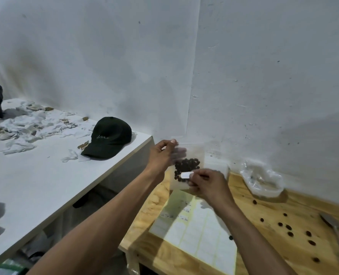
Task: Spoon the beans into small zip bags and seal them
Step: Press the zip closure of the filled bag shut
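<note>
We hold a clear bag (186,167) up above the wooden tabletop (274,225) with both hands. Our left hand (162,155) pinches the bag near its top edge, the fingers closed on the plastic. Our right hand (206,185) is lower and pinches a small white label (185,175) against the front of the bag. Dark beans (186,165) lie inside the bag, between the two hands. Below the right hand a label sheet (194,235) lies flat. To the right of it, loose beans (288,230) and a spoon (335,233) lie on the wood. Left of our left hand, a cap (109,137) sits on a white tabletop (35,185).
</note>
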Demonstrator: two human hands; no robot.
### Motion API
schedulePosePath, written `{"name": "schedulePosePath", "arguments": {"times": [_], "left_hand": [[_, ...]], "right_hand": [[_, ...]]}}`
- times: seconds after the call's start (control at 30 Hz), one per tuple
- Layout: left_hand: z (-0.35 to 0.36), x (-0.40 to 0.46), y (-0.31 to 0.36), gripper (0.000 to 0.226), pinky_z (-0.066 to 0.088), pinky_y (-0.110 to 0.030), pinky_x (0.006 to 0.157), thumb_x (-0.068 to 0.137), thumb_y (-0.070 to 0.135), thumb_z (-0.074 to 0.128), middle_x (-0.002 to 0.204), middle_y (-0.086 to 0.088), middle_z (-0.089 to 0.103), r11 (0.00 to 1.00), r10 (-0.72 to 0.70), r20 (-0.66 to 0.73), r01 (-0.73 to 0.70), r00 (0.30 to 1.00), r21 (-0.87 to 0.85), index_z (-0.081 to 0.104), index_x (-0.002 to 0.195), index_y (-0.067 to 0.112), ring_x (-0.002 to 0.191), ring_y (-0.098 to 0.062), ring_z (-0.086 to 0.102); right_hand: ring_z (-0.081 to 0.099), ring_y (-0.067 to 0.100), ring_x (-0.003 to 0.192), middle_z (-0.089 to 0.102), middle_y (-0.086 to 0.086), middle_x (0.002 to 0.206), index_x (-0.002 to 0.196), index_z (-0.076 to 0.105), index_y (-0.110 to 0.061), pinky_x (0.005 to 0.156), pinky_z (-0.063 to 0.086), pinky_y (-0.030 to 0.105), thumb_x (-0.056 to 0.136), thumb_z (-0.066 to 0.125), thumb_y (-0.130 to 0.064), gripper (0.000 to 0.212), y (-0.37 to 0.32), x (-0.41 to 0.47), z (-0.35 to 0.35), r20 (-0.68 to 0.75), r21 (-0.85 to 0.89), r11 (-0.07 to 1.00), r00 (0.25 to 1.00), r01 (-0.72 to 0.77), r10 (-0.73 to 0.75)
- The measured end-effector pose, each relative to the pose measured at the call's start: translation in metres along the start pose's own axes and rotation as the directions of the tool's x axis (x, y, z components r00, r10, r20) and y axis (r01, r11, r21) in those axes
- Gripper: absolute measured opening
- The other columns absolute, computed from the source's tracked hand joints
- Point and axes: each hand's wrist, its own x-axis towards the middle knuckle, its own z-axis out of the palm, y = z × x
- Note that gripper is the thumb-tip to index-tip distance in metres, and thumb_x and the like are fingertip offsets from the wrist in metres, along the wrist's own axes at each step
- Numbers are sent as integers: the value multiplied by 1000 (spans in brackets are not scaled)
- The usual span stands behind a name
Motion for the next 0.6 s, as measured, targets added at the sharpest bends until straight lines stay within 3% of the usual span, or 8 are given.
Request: {"name": "schedulePosePath", "arguments": {"times": [0.23, 0.4, 0.5, 0.6], "left_hand": [[45, -11, -1, 24, 62, -35, 70, 101, 27, 60, 86, -9, 79, 1000, -12, 46, 11, 999, 3, 68, 104, 5, 76, -23, 76], [70, -20, 2, 26, 61, -29, 64, 101, 25, 62, 79, -6, 76, 1000, -13, 80, 14, 997, -17, 70, 105, 1, 69, -19, 72], [82, -22, 2, 28, 62, -32, 68, 99, 27, 65, 96, -19, 76, 999, -35, 82, 36, 996, -19, 71, 105, 0, 77, -24, 72], [91, -24, 0, 31, 62, -35, 78, 94, 35, 70, 106, -19, 75, 999, -39, 119, 41, 992, -14, 74, 105, 7, 91, -27, 74]], "right_hand": [[73, 16, 63, 77, 7, 74, 88, 76, -11, 61, 58, 22, 85, 80, -16, 7, -31, 17, -42, -244, -34, 990, 959, 140, -144], [72, 13, 59, 76, 5, 70, 86, 76, -11, 61, 57, 22, 83, 83, -18, 10, -32, 19, -62, -302, -79, 983, 936, 164, -180], [71, 10, 58, 76, 3, 70, 86, 76, -11, 57, 54, 15, 82, 83, -22, 14, -31, 16, -71, -333, -99, 980, 923, 170, -194], [71, 8, 58, 76, 0, 72, 85, 75, -13, 58, 55, 14, 80, 84, -27, 18, -31, 12, -80, -369, -134, 975, 904, 179, -217]]}}
